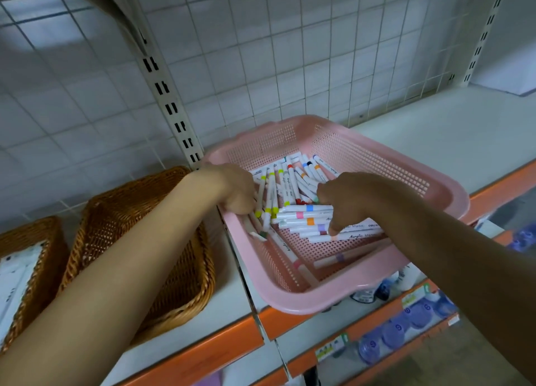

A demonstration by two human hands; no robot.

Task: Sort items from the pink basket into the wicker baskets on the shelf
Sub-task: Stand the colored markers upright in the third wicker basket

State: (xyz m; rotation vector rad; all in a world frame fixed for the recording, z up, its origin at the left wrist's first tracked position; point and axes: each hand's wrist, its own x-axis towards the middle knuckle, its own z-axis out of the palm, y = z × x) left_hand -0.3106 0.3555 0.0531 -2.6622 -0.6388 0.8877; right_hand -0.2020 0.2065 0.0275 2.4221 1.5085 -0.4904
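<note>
Left hand [236,191], right hand [348,200], fingers [324,194] curled.

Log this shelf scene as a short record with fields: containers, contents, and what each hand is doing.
Source: pink basket on the shelf
Contents: white markers with coloured bands, loose pile
Left hand: inside the basket, fingers curled round yellow-banded markers
Right hand: inside, fingers curled over a sideways bunch; hold unclear
Near wicker basket: just left of the pink one
Far wicker basket: holds white items

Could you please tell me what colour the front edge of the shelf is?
Orange; the shelf edge shows best in the head view.
</note>
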